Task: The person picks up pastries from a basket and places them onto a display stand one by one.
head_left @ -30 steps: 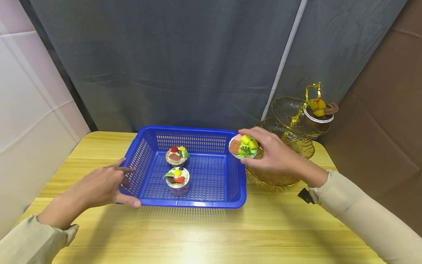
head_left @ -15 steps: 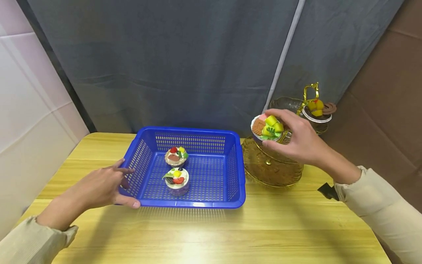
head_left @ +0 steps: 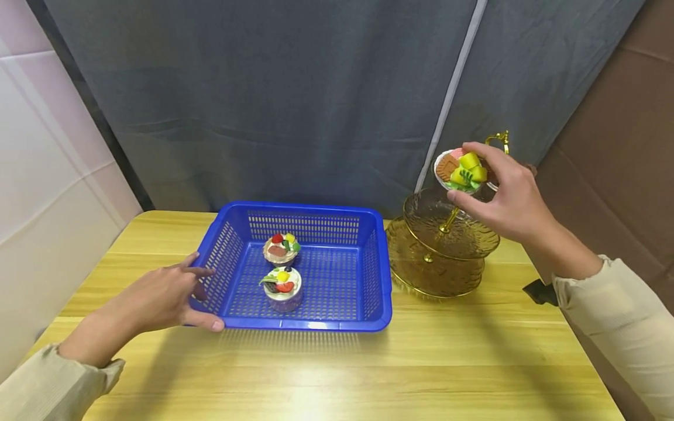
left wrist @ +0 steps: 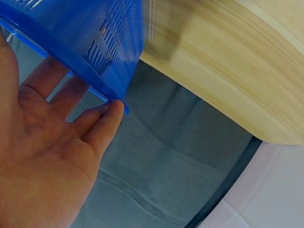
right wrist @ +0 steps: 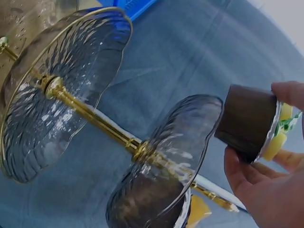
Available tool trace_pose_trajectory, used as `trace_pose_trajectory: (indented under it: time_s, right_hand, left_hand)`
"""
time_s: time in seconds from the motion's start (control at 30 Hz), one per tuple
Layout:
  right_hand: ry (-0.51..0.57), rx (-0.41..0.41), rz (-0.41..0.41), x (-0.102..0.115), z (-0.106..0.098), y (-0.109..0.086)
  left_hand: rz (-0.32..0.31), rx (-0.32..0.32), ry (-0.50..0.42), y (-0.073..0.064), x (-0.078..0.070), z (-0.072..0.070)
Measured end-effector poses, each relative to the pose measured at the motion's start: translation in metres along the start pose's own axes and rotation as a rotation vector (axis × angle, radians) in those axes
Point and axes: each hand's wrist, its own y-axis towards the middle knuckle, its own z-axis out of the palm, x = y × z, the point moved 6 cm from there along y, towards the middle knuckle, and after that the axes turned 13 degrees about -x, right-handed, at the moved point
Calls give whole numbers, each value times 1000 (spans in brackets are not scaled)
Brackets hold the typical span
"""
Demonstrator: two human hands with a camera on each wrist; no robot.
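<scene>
Your right hand [head_left: 513,202] pinches the fruit-topped cupcake [head_left: 459,171] beside the glass top tier [right wrist: 185,127], where coming in too low could catch the rim or jostle the second cupcake [right wrist: 176,211] sitting there, while your left hand [head_left: 163,301] rests, fingers loosely spread, on the blue basket [head_left: 337,325].

I see left hand [head_left: 160,298] low, fingers spread, thumb out; right hand [head_left: 512,199] raised higher, thumb and fingers pinching.

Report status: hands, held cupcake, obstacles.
Right hand holding cupcake beside stand's top plate. Left hand touching basket rim. Another cupcake partly occupies that plate.
</scene>
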Motion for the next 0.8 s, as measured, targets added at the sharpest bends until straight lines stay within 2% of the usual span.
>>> trace_pose_trajectory:
  time_s: [0.13,0.53,0.8]
  right_hand:
    - [-30,-20,19,-6,-1,1]
    - [-105,27,91,-18,5,-2]
    - [-134,37,49,-17,10,-3]
  left_hand:
    - [0,4,0,0,0,1]
    - [-1,0,-1,0,0,1]
    - [2,-6,-2,0,0,0]
